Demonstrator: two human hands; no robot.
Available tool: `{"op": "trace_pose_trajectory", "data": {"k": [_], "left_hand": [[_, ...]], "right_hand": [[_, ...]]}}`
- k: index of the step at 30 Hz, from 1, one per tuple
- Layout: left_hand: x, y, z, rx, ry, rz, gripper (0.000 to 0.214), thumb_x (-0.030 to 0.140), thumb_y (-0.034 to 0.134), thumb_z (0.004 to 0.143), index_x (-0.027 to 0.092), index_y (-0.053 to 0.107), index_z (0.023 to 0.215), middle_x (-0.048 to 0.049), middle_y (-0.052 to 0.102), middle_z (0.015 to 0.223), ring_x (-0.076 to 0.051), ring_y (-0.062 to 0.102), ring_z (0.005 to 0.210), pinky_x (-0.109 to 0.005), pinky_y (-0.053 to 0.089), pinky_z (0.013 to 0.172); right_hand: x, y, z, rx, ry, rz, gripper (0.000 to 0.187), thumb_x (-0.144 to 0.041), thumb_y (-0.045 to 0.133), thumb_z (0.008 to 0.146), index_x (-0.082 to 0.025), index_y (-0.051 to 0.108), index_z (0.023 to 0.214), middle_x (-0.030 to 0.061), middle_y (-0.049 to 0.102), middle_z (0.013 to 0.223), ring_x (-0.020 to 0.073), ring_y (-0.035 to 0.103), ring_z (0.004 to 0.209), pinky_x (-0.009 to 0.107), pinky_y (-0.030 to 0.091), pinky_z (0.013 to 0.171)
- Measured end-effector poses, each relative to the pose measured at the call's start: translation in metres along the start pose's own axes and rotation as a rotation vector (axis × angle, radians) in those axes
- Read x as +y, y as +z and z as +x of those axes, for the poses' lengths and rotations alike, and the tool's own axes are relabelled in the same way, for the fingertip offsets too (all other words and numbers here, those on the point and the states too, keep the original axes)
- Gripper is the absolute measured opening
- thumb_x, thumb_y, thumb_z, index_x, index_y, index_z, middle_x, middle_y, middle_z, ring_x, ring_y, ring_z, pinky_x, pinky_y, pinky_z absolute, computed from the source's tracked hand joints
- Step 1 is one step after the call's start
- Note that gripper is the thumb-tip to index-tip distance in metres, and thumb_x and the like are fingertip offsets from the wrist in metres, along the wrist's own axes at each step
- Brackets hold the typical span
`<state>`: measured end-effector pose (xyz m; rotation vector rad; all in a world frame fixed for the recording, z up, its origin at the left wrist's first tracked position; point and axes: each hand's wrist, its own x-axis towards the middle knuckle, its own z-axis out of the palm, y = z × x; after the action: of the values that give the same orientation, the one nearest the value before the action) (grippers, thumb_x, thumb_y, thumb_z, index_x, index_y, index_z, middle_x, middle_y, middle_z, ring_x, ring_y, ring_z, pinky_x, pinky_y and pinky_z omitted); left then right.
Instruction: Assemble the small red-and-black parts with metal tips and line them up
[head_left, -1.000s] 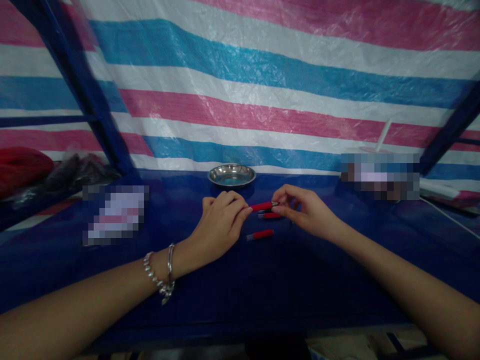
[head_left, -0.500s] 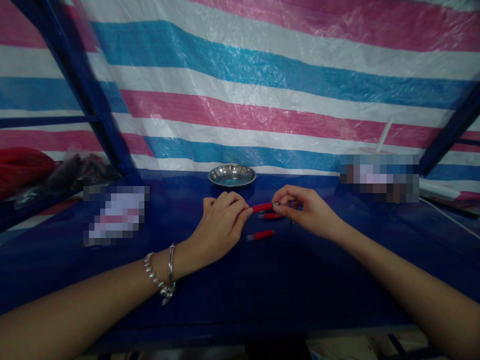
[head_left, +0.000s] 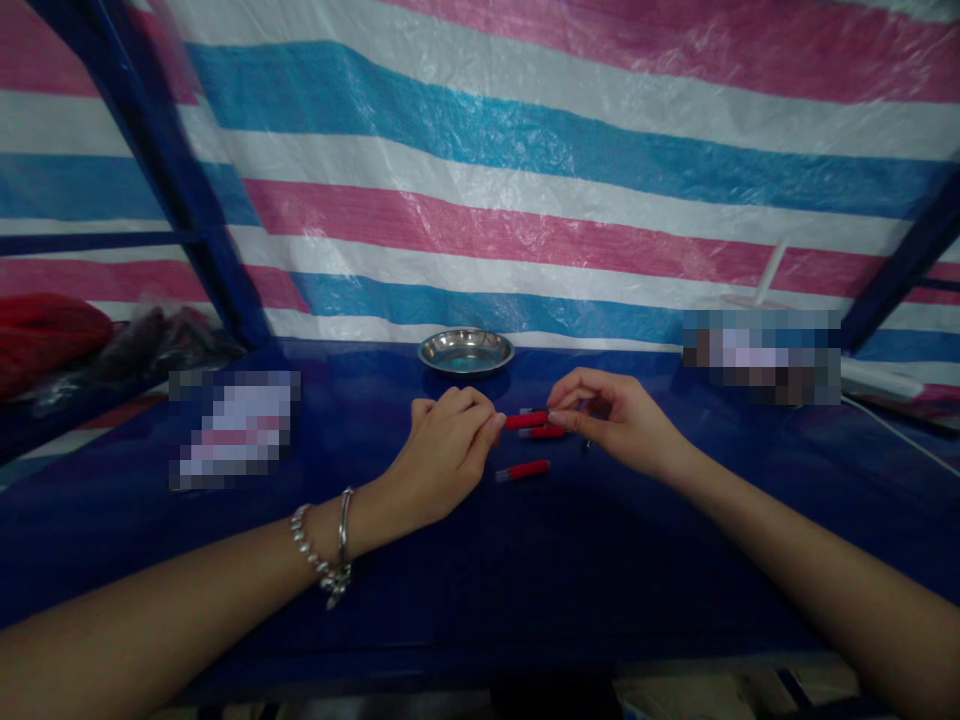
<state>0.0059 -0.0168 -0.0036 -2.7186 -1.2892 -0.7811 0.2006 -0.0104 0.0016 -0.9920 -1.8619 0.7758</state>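
Between my two hands lies a red pen barrel (head_left: 523, 421). My left hand (head_left: 454, 440) is closed, pinching the barrel's left end with thumb and forefinger; a bead bracelet and a bangle circle that wrist. My right hand (head_left: 607, 415) has its thumb and forefinger closed at the barrel's right end, where a small dark part shows; its exact shape cannot be made out. Just below the held barrel rests a red pen piece (head_left: 547, 432) with a clear end. Closer to me is a similar red pen piece (head_left: 527, 469).
A shiny metal dish (head_left: 466, 352) stands at the back of the blue table (head_left: 480, 600). Blurred-out items lie left (head_left: 240, 425) and right (head_left: 765, 355), with a white cable (head_left: 900, 430) beyond. A striped plastic sheet (head_left: 525, 230) hangs behind, between blue posts.
At my right fingertips, the shiny tip seen earlier no longer shows, and a dark part is visible there. Both hands keep nearly the same place.
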Motion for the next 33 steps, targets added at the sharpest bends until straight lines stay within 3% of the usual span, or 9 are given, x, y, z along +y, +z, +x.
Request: {"op": "trace_pose_trajectory", "data": {"k": [5, 12, 20, 28, 33], "left_hand": [[0.000, -0.004, 0.002, -0.017, -0.067, -0.065, 0.037, 0.025, 0.027, 0.090, 0.015, 0.051, 0.064, -0.0012, 0.054, 0.078, -0.016, 0.048, 0.081, -0.032, 0.028, 0.069], [-0.003, 0.002, -0.002, -0.047, 0.018, 0.113, 0.023, 0.026, 0.037, 0.086, 0.016, 0.056, 0.079, -0.0039, 0.052, 0.094, -0.020, 0.045, 0.090, -0.036, 0.027, 0.072], [-0.002, 0.002, -0.004, -0.096, 0.056, 0.164, 0.020, 0.029, 0.041, 0.084, 0.017, 0.056, 0.079, -0.0050, 0.051, 0.092, -0.022, 0.044, 0.087, -0.037, 0.028, 0.071], [0.002, 0.001, -0.006, -0.101, 0.087, 0.164, 0.031, 0.047, 0.046, 0.078, 0.017, 0.054, 0.077, -0.0055, 0.049, 0.092, -0.022, 0.043, 0.085, -0.037, 0.029, 0.071], [0.002, 0.002, -0.007, -0.106, 0.116, 0.204, 0.027, 0.043, 0.052, 0.075, 0.017, 0.054, 0.080, -0.0059, 0.048, 0.095, -0.023, 0.043, 0.088, -0.037, 0.029, 0.071]], "right_hand": [[0.002, -0.005, 0.000, 0.032, -0.099, -0.216, 0.007, -0.019, 0.059, 0.070, -0.016, 0.055, 0.075, -0.0002, 0.058, 0.067, 0.0097, 0.050, 0.059, 0.022, 0.038, 0.054], [0.004, -0.014, 0.000, -0.022, -0.148, -0.682, 0.010, -0.015, 0.053, 0.074, -0.017, 0.062, 0.078, 0.0029, 0.063, 0.074, 0.0129, 0.053, 0.065, 0.025, 0.039, 0.061], [0.005, -0.014, -0.001, -0.153, -0.137, -0.841, 0.017, -0.010, 0.051, 0.072, -0.018, 0.065, 0.077, 0.0040, 0.065, 0.074, 0.0154, 0.057, 0.067, 0.026, 0.040, 0.062], [0.013, -0.012, -0.001, -0.297, -0.129, -0.951, 0.015, -0.007, 0.052, 0.070, -0.016, 0.065, 0.073, 0.0067, 0.063, 0.073, 0.0184, 0.053, 0.075, 0.029, 0.039, 0.067], [0.017, -0.014, -0.002, -0.319, -0.102, -0.961, 0.011, -0.009, 0.054, 0.071, -0.016, 0.063, 0.073, 0.0071, 0.060, 0.076, 0.0184, 0.050, 0.079, 0.029, 0.038, 0.069]]}}
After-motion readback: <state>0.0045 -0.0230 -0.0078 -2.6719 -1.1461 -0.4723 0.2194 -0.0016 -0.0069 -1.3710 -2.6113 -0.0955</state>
